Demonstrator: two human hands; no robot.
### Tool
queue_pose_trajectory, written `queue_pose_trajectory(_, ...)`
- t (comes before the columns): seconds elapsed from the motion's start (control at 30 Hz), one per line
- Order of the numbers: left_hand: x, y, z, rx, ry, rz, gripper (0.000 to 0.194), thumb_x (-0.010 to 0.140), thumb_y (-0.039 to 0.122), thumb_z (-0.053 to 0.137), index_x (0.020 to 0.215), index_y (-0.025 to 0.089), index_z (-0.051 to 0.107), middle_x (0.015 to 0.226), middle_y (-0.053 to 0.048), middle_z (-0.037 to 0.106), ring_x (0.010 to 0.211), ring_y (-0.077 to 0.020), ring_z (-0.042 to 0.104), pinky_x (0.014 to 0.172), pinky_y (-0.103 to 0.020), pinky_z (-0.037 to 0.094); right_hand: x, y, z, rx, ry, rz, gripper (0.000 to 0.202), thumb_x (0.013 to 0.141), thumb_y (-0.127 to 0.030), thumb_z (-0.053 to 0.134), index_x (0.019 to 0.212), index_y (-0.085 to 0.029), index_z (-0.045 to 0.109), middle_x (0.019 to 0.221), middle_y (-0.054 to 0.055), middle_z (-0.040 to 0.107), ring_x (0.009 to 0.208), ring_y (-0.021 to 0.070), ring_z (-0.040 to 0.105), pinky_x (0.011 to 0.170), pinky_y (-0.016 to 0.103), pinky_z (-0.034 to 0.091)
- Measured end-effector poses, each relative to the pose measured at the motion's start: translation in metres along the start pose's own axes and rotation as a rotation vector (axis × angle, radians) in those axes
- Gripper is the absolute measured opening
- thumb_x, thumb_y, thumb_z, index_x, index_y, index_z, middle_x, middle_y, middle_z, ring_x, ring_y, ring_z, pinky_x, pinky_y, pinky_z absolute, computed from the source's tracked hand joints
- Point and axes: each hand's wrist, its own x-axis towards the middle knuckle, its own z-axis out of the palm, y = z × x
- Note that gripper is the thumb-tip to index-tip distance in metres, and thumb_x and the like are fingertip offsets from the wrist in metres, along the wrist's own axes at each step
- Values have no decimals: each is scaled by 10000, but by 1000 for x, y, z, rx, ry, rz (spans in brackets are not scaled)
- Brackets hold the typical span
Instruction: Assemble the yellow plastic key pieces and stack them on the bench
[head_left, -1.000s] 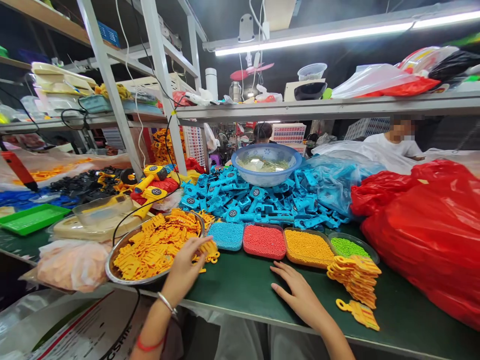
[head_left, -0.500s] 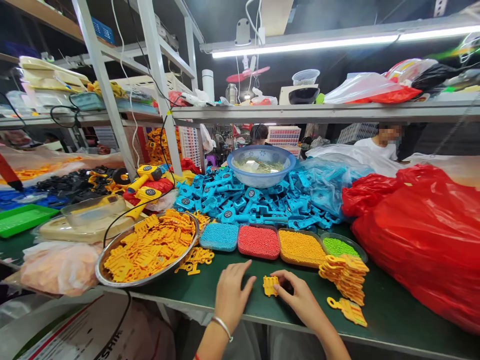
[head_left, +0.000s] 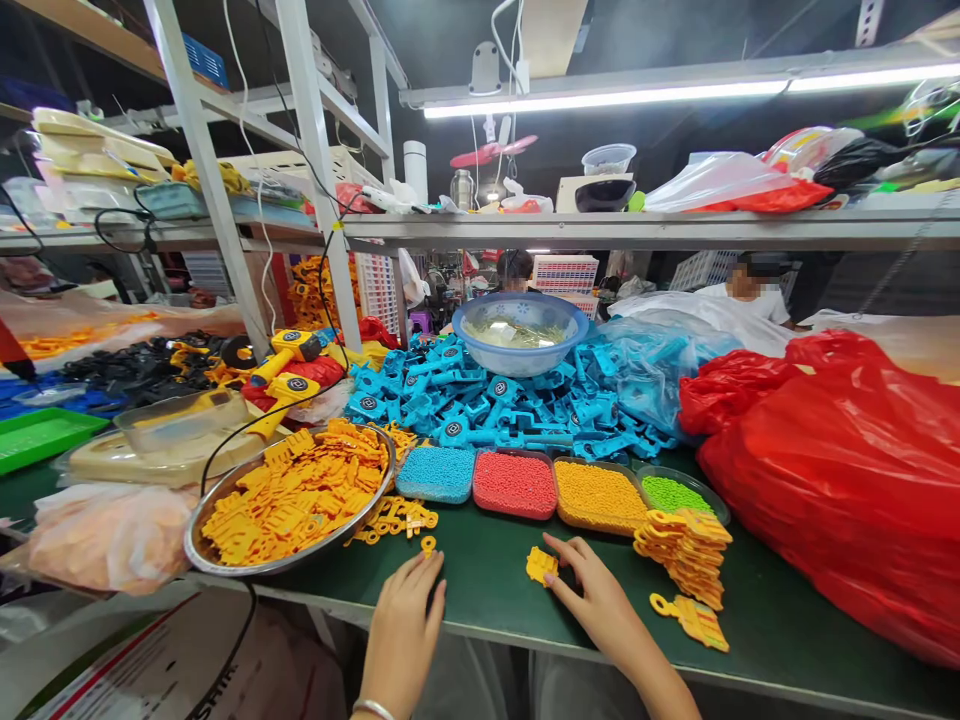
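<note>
My left hand (head_left: 405, 622) rests low over the green table with its fingers stretched out and its thumb apart. The ring of a small yellow plastic piece (head_left: 428, 546) shows at its fingertips; the rest is hidden. Between the thumb and index finger of my right hand (head_left: 600, 600) is a grooved yellow plastic plate (head_left: 540, 566). Right of that hand lies a ringed yellow plate with coloured stripes (head_left: 697, 622), beside a leaning stack of yellow plates (head_left: 684, 552). More loose yellow pieces (head_left: 394, 518) lie left of centre.
A metal bowl (head_left: 196, 558) heaped with yellow pieces stands left. Trays of blue beads (head_left: 435, 472), red beads (head_left: 514, 482), yellow beads (head_left: 598, 495) and green beads (head_left: 675, 492) line the table. Behind are blue plastic parts (head_left: 487, 400); a red bag (head_left: 847, 480) bulges right.
My left hand has moved left and towards me, from beside the plate to the loose yellow pieces. The plate at my right hand has tilted slightly.
</note>
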Motion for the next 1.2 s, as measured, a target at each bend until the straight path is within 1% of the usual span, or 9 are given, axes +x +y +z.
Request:
queue_pose_trajectory(0.07, 0, 13, 1, -107, -41, 23, 277, 833, 278, 456, 1048, 236, 626, 1039, -67, 666, 984, -230, 595, 847, -398, 516, -4, -4, -4, -52, -35, -59, 401, 826, -317, 440, 1216, -268, 518, 1155, 58, 551, 1064, 200, 493, 919, 337, 396)
queue_pose_trajectory(0.13, 1, 26, 2, -209, -102, 39, 258, 821, 255, 484, 1031, 254, 635, 1002, -59, 677, 948, -215, 605, 833, -378, 527, -7, -7, -6, -108, -67, -95, 338, 847, -302, 424, 1154, -316, 565, 1271, 24, 499, 1144, 211, 433, 963, 373, 356)
queue_pose_trajectory(0.3, 8, 46, 8, -336, -255, 48, 273, 790, 208, 529, 1033, 269, 635, 1027, -45, 673, 947, -202, 606, 856, -373, 514, -13, -11, -8, -157, -79, -84, 315, 863, -302, 428, 1142, -304, 575, 1199, 26, 566, 1108, 229, 451, 925, 401, 363)
queue_pose_trajectory(0.47, 13, 50, 14, -312, -328, 81, 316, 775, 156, 536, 1052, 276, 628, 1136, -32, 629, 1043, -203, 567, 943, -399, 450, -14, -11, -6, -149, -37, -87, 305, 845, -276, 466, 1128, -287, 581, 1128, 38, 584, 1049, 218, 477, 897, 370, 381)
queue_pose_trajectory(0.67, 23, 46, 5, -191, -313, 159, 261, 790, 217, 563, 1036, 268, 633, 1135, -33, 626, 1078, -245, 506, 916, -452, 429, -14, -13, -4, -116, 20, -92, 159, 817, -263, 518, 940, -229, 614, 1039, 58, 591, 1018, 216, 499, 879, 343, 391)
queue_pose_trajectory(0.8, 28, 48, 2, -181, -341, 189, 150, 803, 249, 574, 931, 252, 653, 979, -20, 670, 955, -208, 558, 836, -368, 452, -15, -13, -5, -100, 23, -92, 99, 808, -256, 528, 879, -215, 584, 1060, 58, 591, 1025, 211, 511, 870, 337, 388)
queue_pose_trajectory(0.93, 27, 59, 8, -105, -349, 174, 159, 859, 229, 489, 810, 217, 640, 827, -14, 653, 794, -181, 559, 722, -325, 442, -15, -12, -5, -92, 33, -105, 107, 812, -261, 526, 897, -227, 583, 1050, 48, 600, 1006, 205, 523, 857, 334, 393)
queue_pose_trajectory(1.07, 23, 70, 19, -39, -322, 172, 116, 847, 206, 515, 796, 208, 619, 812, -4, 631, 790, -180, 552, 693, -307, 422, -14, -11, -5, -92, 52, -110, 104, 810, -256, 532, 891, -226, 590, 1035, 44, 608, 990, 204, 533, 846, 340, 403)
queue_pose_trajectory(1.2, 21, 72, 27, 6, -274, 152, 99, 843, 190, 520, 824, 211, 614, 820, 0, 632, 792, -188, 550, 685, -312, 409, -13, -10, -4, -91, 76, -131, 96, 803, -250, 540, 878, -228, 596, 1016, 42, 618, 971, 199, 545, 833, 336, 416)
